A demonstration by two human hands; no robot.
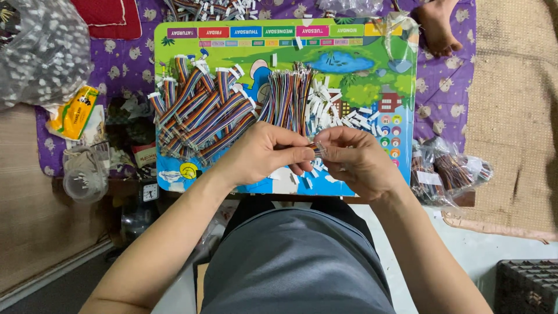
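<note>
My left hand and my right hand meet over the near edge of a colourful picture board. Between their fingertips they pinch a short multicoloured ribbon cable, with a small white connector at its end. On the board's left lies a heap of finished ribbon cables with white plugs. A neat bundle of bare ribbon cables lies in the middle. Loose white connectors are scattered beside it.
A purple patterned cloth lies under the board. Clear bags of white parts sit at far left, a plastic cup below them, and bags of cables at right. Another person's bare foot rests at top right.
</note>
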